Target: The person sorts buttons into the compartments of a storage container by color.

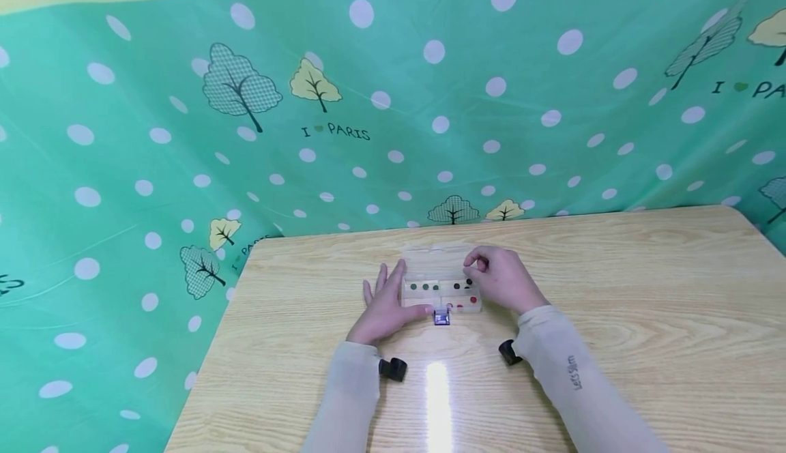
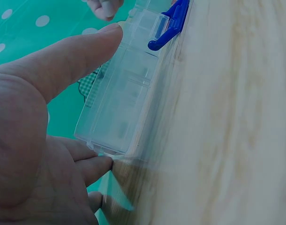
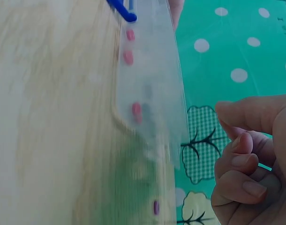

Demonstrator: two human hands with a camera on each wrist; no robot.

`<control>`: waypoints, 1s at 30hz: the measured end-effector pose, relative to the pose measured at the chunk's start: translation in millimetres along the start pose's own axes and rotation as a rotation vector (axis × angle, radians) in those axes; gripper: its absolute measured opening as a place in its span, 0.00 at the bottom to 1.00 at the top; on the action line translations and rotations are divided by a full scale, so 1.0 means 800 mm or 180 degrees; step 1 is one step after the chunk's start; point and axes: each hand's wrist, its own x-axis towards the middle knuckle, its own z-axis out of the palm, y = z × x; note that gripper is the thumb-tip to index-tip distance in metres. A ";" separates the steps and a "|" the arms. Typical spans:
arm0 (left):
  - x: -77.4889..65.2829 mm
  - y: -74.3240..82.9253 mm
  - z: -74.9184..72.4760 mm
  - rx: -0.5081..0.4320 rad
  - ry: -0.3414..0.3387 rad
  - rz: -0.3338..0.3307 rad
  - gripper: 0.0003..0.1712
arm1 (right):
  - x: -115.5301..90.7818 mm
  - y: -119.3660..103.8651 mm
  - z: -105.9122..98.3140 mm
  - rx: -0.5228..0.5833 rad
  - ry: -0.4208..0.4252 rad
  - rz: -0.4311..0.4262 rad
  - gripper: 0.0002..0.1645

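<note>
A clear plastic compartment box (image 1: pixel 422 301) stands on the table with its lid (image 1: pixel 430 262) raised at the back. Small green pieces (image 1: pixel 426 287) lie in its back left part, dark ones (image 1: pixel 456 286) in the back right, red ones (image 1: pixel 473 299) in the front right. My left hand (image 1: pixel 383 310) steadies the box from the left; its straight thumb reaches the front rim and other fingers touch the end. Over the back right compartment hovers my right hand (image 1: pixel 500 275), fingers curled, thumb and index close together. Whether they pinch a small piece is unclear.
A blue latch (image 1: pixel 441 318) hangs at the box's front. The wooden table (image 1: pixel 645 316) runs back to a green dotted curtain (image 1: pixel 393 125). In the right wrist view a small purple spot (image 3: pixel 156 207) shows beyond the box; its nature is unclear.
</note>
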 end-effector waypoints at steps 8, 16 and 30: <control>0.000 0.000 0.000 -0.0005 -0.0011 0.0004 0.67 | -0.005 0.022 -0.012 0.0020 0.0066 -0.0020 0.05; 0.000 -0.001 0.000 -0.0014 0.0000 0.0008 0.67 | -0.010 0.036 -0.028 -0.0047 0.0120 0.0017 0.06; 0.000 0.001 -0.001 -0.0020 -0.0023 -0.0013 0.67 | -0.012 0.071 -0.051 0.0005 0.0011 0.0070 0.13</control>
